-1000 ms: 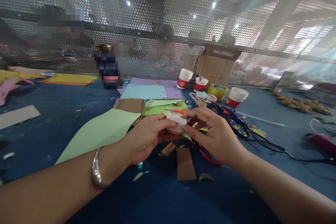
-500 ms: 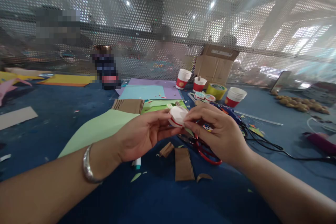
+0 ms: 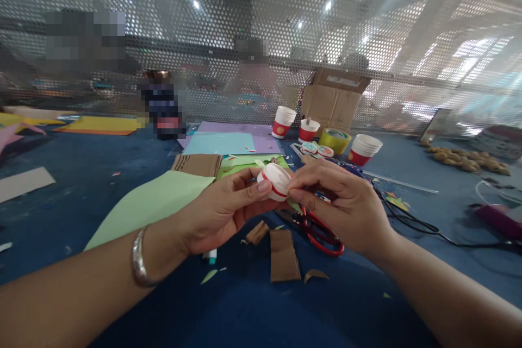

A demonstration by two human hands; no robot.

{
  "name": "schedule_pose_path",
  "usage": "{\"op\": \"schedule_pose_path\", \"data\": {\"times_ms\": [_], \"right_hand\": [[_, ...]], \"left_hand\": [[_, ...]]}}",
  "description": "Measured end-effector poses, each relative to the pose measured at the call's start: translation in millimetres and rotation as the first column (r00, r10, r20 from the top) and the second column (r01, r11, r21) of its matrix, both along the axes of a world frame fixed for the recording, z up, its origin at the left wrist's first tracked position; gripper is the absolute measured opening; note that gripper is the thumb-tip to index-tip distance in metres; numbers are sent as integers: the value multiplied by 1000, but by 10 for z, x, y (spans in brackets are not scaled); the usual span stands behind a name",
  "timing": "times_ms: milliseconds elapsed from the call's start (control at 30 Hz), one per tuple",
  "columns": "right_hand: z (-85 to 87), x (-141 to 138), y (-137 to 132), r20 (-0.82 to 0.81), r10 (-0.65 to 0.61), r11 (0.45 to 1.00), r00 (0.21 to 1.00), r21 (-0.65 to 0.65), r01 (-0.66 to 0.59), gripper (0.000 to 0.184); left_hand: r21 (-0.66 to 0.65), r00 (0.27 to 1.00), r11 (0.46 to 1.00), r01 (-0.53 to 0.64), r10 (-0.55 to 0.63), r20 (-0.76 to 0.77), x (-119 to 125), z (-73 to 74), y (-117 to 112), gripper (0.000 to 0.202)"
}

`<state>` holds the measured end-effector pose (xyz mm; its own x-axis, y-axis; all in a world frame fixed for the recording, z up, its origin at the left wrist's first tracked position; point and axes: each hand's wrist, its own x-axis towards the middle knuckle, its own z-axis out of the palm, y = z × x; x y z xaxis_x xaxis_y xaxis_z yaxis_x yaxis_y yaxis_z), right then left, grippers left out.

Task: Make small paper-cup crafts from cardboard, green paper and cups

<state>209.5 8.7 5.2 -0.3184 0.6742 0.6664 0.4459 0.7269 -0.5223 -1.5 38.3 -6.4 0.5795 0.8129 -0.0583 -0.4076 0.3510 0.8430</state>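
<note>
Both my hands meet over the blue table [image 3: 81,174] around a small white cup base with a red band [image 3: 276,180]. My left hand [image 3: 222,209], with a silver bangle on its wrist, pinches the piece between thumb and fingers from the left. From the right, my right hand [image 3: 342,206] grips the same piece with thumb and fingertips closed on its edge. Red-handled scissors [image 3: 320,231] lie on the table just below my right hand. Brown cardboard pieces [image 3: 283,255] lie under my hands.
A light green sheet [image 3: 150,201] lies to the left, with blue and purple sheets [image 3: 228,141] behind. Red and white paper cups [image 3: 283,121], a tape roll [image 3: 335,140] and a cardboard box [image 3: 336,99] stand at the back. A black cable [image 3: 424,228] runs right. A perforated screen closes the far side.
My hands lifted the white piece slightly off the table and turned it so its red band shows. The scissors under my right hand came into fuller view.
</note>
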Motion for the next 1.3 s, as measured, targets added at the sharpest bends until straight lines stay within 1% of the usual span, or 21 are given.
{"op": "schedule_pose_path", "data": {"times_ms": [200,300,433,533,633,733,833,1033,1133,1200,1300], "right_hand": [[-20,26,19,56,6,1000,998,24,-8,9],[-8,47,24,99,-28,999,995,42,24,13],[9,66,22,138,-94,996,986,6,94,27],[13,55,15,195,-81,994,977,-49,93,37],[9,35,7,243,-87,992,966,-71,107,40],[-4,29,7,248,-79,988,965,-108,108,41],[-19,38,8,217,-49,986,975,-143,81,42],[4,43,-5,225,-48,992,973,-106,73,42],[23,33,-9,231,-43,993,972,-97,67,42],[29,28,-12,238,-38,994,971,-94,62,41],[26,28,-13,254,-40,993,966,-94,65,40]], "left_hand": [[45,998,999,-23,26,-49,-6,12,20,36],[147,995,988,-44,56,-79,-14,-16,34,39],[324,981,945,-55,112,-161,-21,-74,60,48],[389,974,921,-32,116,-195,-22,-85,54,46],[434,964,901,1,114,-238,-20,-78,29,43],[455,960,890,5,123,-250,-13,-79,14,43],[467,959,884,-15,145,-244,-6,-88,11,42],[517,949,856,-13,174,-264,-12,-111,-5,47],[530,953,848,-28,182,-242,-9,-127,-15,46],[510,963,860,-30,161,-215,-2,-131,-21,46],[445,975,895,-34,127,-180,12,-118,-31,47]]}}
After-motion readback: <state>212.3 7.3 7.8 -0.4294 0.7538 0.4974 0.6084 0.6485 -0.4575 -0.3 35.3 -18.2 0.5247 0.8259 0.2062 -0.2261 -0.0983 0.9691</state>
